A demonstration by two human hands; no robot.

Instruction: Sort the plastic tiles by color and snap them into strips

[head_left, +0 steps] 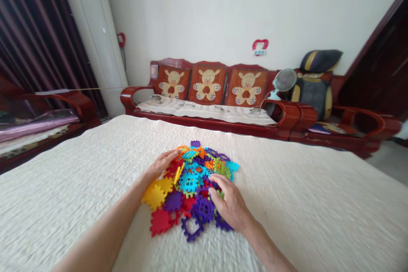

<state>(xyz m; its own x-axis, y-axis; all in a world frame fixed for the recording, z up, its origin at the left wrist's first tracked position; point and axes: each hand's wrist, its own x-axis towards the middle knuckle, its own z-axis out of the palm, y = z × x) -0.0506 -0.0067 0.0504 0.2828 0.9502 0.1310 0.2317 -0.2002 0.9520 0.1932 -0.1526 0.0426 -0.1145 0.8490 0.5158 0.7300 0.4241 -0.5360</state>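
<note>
A pile of colourful plastic interlocking tiles (191, 180) lies on a cream quilted bed cover (95, 170): yellow, red, purple, teal, orange and green pieces. My left hand (162, 162) rests flat on the pile's left edge with fingers stretched out over red and orange tiles. My right hand (228, 204) lies on the pile's near right side, fingers bent down onto purple tiles (204, 208). Neither hand visibly lifts a piece.
A red wooden sofa (210, 93) with bear-print cushions stands behind the bed. A small fan (284, 80) and a dark bag (314, 87) sit at its right end. Another wooden seat (41, 114) and dark curtains are at the left.
</note>
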